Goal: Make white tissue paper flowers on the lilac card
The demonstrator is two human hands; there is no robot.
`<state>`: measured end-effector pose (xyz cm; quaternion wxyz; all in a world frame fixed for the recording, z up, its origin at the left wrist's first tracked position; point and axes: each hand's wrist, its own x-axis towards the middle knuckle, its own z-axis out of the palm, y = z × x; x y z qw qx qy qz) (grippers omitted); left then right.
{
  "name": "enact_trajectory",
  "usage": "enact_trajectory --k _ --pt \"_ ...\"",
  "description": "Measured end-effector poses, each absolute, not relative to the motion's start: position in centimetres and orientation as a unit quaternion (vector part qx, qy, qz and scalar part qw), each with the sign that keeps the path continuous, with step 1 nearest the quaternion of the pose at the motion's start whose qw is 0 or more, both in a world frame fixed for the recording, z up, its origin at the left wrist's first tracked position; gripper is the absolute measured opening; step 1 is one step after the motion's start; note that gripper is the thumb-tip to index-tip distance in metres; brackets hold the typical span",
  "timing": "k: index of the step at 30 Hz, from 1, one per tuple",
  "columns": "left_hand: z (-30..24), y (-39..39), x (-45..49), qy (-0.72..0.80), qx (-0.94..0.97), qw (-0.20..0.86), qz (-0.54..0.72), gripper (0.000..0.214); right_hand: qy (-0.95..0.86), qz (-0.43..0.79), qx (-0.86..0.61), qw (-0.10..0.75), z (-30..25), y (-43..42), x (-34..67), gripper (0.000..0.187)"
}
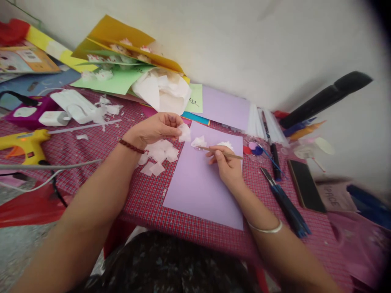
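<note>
My left hand pinches a small square of white tissue paper above the left edge of a purple sheet of paper. Between the fingers of my right hand is a thin wooden stick, its tip at a crumpled white tissue tuft on the sheet. A second white tuft sits at the sheet's upper right, partly behind my right hand. Several loose tissue squares lie in a pile on the checked tablecloth below my left hand.
A yellow glue gun and a white charger lie at left. Green paper and crumpled white paper are at the back. A blue box cutter, a black marker and a dark phone-like slab lie to the right.
</note>
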<state>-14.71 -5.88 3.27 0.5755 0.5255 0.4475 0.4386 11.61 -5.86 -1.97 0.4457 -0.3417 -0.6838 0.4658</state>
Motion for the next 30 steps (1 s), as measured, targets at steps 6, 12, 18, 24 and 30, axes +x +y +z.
enact_trajectory --k 6,12,18,24,30 --pt "4.2 -7.4 -8.8 0.383 0.565 0.573 0.454 0.013 -0.673 0.521 -0.325 0.412 -1.4 -6.6 11.2 0.035" --pt "3.5 -7.5 -7.2 0.388 0.581 0.56 0.444 0.015 -0.679 0.507 -0.321 0.423 -0.9 -6.6 11.7 0.038" --pt "3.1 -7.4 -7.4 0.409 0.592 0.544 0.431 0.013 -0.682 0.468 -0.376 0.418 -0.9 -6.7 11.5 0.027" --pt "4.8 -7.8 -9.4 0.402 0.582 0.528 0.469 0.027 -0.657 0.454 -0.4 0.449 -0.8 -6.6 11.6 0.02" --pt "4.1 -7.6 -8.9 0.458 0.629 0.512 0.363 0.018 -0.665 0.451 -0.399 0.442 -0.7 -6.7 11.7 0.019"
